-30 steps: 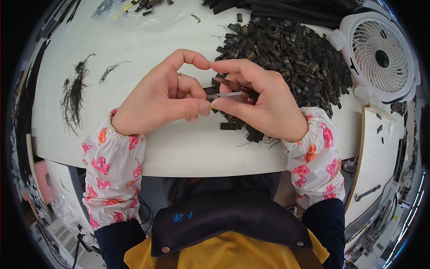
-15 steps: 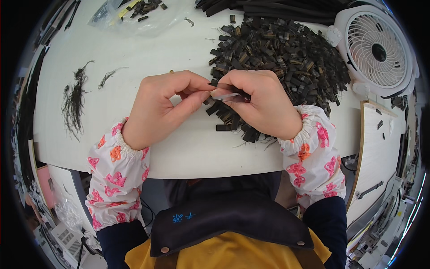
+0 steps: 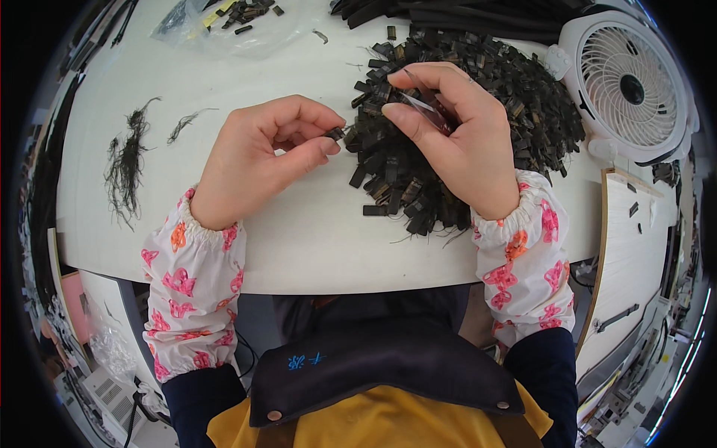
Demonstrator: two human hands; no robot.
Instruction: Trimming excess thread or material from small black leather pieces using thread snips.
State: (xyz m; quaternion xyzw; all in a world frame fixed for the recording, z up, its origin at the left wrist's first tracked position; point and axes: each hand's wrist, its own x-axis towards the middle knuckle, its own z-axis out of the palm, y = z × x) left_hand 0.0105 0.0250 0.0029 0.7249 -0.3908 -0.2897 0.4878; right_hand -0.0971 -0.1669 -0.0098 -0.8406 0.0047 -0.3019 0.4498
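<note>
My left hand (image 3: 265,153) pinches a small black rectangular piece (image 3: 335,134) between thumb and forefinger, over the left edge of a large pile of similar small black pieces (image 3: 478,97). In my right hand (image 3: 467,134) is a pair of thread snips (image 3: 427,110), with thin silvery blades apart and a dark reddish body partly hidden by the fingers. The snips point up and left above the pile and do not touch the piece. Some pieces in the pile look brownish, and loose threads stick out along its edge.
Tangled dark threads (image 3: 127,160) lie on the white table (image 3: 336,257) at left. A clear plastic bag (image 3: 280,37) with more black pieces sits at the back. A white fan (image 3: 631,86) stands far right, beside long black strips (image 3: 478,19) and a lower board (image 3: 631,246).
My hands have drawn apart. The right hand with the snips has moved up and right, away from the left, which has shifted slightly left and still pinches the small black piece.
</note>
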